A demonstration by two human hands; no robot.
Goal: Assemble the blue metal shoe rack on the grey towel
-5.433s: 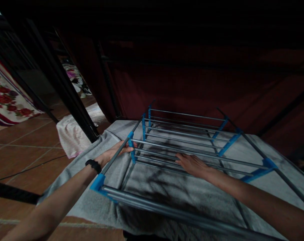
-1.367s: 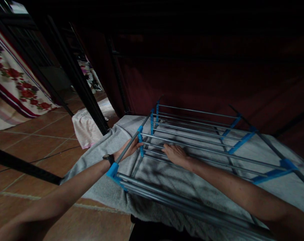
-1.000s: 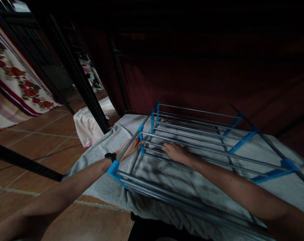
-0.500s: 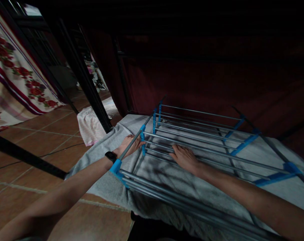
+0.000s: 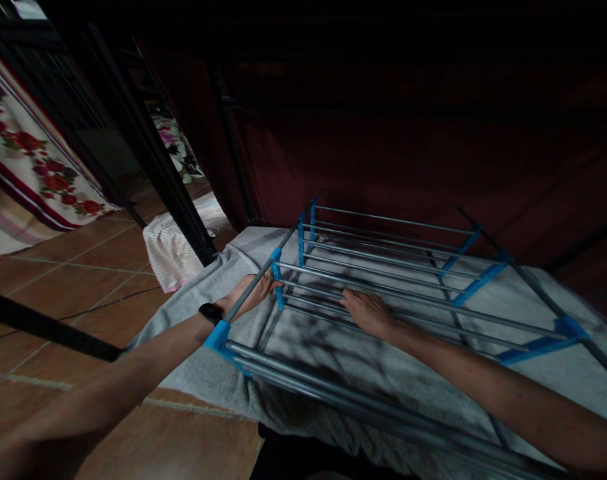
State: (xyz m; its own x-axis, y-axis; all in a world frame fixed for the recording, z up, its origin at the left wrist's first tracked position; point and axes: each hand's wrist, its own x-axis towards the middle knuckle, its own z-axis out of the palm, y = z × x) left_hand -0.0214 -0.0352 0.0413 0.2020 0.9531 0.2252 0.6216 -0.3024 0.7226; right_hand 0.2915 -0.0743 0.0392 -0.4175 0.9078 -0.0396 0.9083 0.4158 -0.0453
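A drying rack (image 5: pixel 383 273) of grey metal rods and blue plastic brackets lies over a grey cloth. My left hand (image 5: pixel 256 292), with a black band on the wrist, is at the rack's left side. Its fingers close on a blue bracket (image 5: pixel 277 270) below the side rail, and the rail partly covers the hand. Farther right, my right hand (image 5: pixel 367 312) reaches over the near rods and curls its fingers round a middle rod (image 5: pixel 323 297). Its fingertips are partly hidden.
Grey cloth (image 5: pixel 208 360) covers the surface under the rack. A black metal post (image 5: pixel 158 167) stands left of it, beside a striped cloth (image 5: pixel 168 253). Dark red fabric (image 5: pixel 373 160) hangs behind. A floral blanket (image 5: pixel 48 167) hangs over the tiled floor (image 5: pixel 98 253) at far left.
The view has shifted slightly, so the rack and left hand appear a little farther left. My right hand's fingers have drawn closer together at the rod. My left hand stays at the bracket.
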